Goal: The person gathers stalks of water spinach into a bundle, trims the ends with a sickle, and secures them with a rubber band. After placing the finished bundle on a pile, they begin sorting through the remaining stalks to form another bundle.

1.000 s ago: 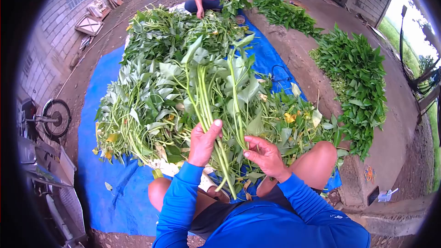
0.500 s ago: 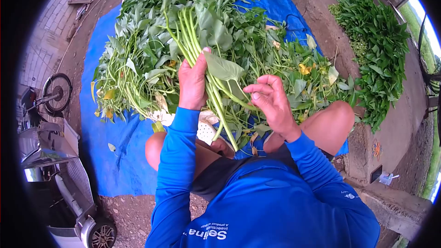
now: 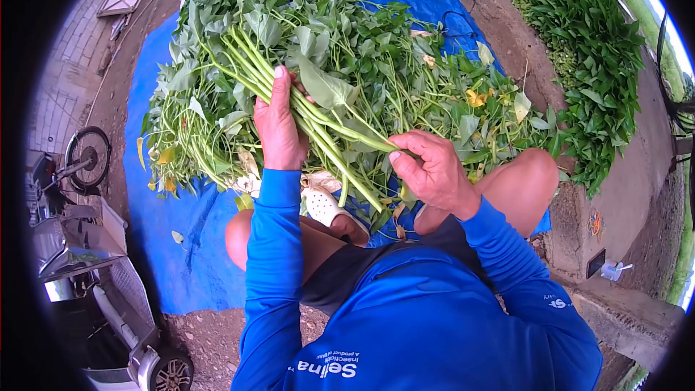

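My left hand [image 3: 281, 127] is closed round a bunch of long green stems [image 3: 318, 137], its thumb lying across them. The leafy tops point to the upper left and the bare ends slant down to the right. A broad leaf [image 3: 327, 87] hangs beside that hand. Between thumb and fingertips, my right hand [image 3: 434, 172] pinches the end of one stem. Under and beyond both hands spreads a large heap of leafy greens [image 3: 362, 51], with some yellow leaves in it, on a blue tarp [image 3: 181, 246].
My bent knees and a white perforated shoe [image 3: 322, 205] are below the hands. Another pile of greens [image 3: 586, 80] lies at the right beside a concrete ledge [image 3: 622, 318]. A motorcycle with a wheel [image 3: 88, 159] and a metal sidecar-like body [image 3: 101, 268] stand at the left.
The stem bunch has tilted further left, and my left hand has shifted slightly left with it. My right hand's fingers have closed on a stem end.
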The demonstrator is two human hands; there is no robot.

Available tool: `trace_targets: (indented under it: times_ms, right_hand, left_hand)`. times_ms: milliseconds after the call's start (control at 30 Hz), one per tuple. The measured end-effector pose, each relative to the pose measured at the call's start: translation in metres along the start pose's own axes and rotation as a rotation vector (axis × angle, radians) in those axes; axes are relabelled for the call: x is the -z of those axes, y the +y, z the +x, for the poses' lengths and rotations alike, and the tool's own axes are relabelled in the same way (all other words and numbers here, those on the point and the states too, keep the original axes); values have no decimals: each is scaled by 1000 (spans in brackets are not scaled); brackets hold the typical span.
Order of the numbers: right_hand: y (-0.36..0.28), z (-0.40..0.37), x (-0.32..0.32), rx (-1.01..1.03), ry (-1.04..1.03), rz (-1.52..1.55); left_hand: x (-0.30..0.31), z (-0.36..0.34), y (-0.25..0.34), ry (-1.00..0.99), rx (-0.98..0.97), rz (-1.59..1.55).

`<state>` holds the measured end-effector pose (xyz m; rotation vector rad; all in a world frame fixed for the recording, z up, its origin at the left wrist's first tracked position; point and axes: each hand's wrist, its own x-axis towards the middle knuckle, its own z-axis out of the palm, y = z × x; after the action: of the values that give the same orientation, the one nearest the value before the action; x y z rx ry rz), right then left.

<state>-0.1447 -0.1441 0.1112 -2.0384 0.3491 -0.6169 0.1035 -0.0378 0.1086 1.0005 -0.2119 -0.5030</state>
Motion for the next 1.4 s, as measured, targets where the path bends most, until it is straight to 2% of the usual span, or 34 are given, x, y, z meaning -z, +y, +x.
trace_targets:
  times_ms: [67, 167, 200, 267, 300, 333, 367, 400, 433, 467, 500, 567, 633, 667, 733, 800, 833, 933, 1000, 1067, 1167, 1200, 1300, 1333, 1400]
  right_hand:
    - [-10, 5, -3, -61, -6, 14]
    - [-23, 22, -1, -265, -319, -308]
    - [-27, 25, -4, -288, -387, -359]
    - [1, 10, -16, -276, -659, -528]
    - [11, 4, -19, -267, -797, -611]
    - [16, 5, -9, -375, -820, -690]
    - [38, -2, 4, -410, -631, -722]
    - [46, 5, 28, -583, -510, -749]
    - [71, 4, 58, -533, -485, -948]
    - [96, -9, 79, -357, -231, -1194]
    - [90, -11, 85, -185, 42, -1418]
    - [81, -6, 81, -173, -21, -666]
    - [2, 6, 34, -379, -168, 366]
    - [-21, 2, 5, -368, -180, 650]
    - [-37, 6, -40, -283, -221, 759]
    - [-37, 18, -69, -320, -125, 1042]
    - [-36, 22, -72, -420, -139, 1118]
    - [-35, 24, -68, -490, -111, 1197]
    - [-40, 22, -62, -512, -171, 1034]
    - [-50, 18, -55, -550, -206, 1002]
    - [-30, -2, -53, -285, -236, 778]
    - [-29, -2, -34, -165, -262, 514]
    - [4, 2, 24, -122, 4, 38]
    - [23, 5, 48, -149, 88, -295]
    - [45, 13, 63, -69, 312, -551]
  left_hand:
    - [-2, 0, 2, 1, -23, 40]
    - [-6, -3, 5, 10, -99, 179]
    - [-8, -3, 5, 24, -115, 214]
    - [-11, 5, 15, 37, -207, 214]
    - [-5, 11, 28, 45, -181, 227]
    - [-2, 17, 38, 38, -146, 145]
    - [2, 20, 49, 41, -118, 65]
    - [6, 17, 57, -6, -95, 37]
    - [10, 14, 62, -34, -87, -23]
    - [12, 11, 65, -70, -77, -86]
    - [12, 8, 68, -115, -56, -148]
    - [10, 4, 67, -136, -17, -136]
    - [4, 4, 57, -176, 29, -188]
    - [0, 4, 52, -193, 44, -186]
    - [-9, -2, 46, -199, 67, -162]
    - [-12, -7, 41, -217, 64, -115]
    - [-11, -7, 40, -215, 67, -99]
    - [-1, -3, 37, -173, 31, -121]
    - [4, -4, 37, -162, 3, -99]
    - [4, -7, 38, -122, -11, -94]
    - [14, 1, 49, -81, -46, -176]
    - [19, 3, 56, -104, -12, -219]
    - [29, 5, 72, -173, 39, -314]
    - [28, 1, 75, -207, 22, -267]
    - [21, -9, 73, -257, 23, -212]
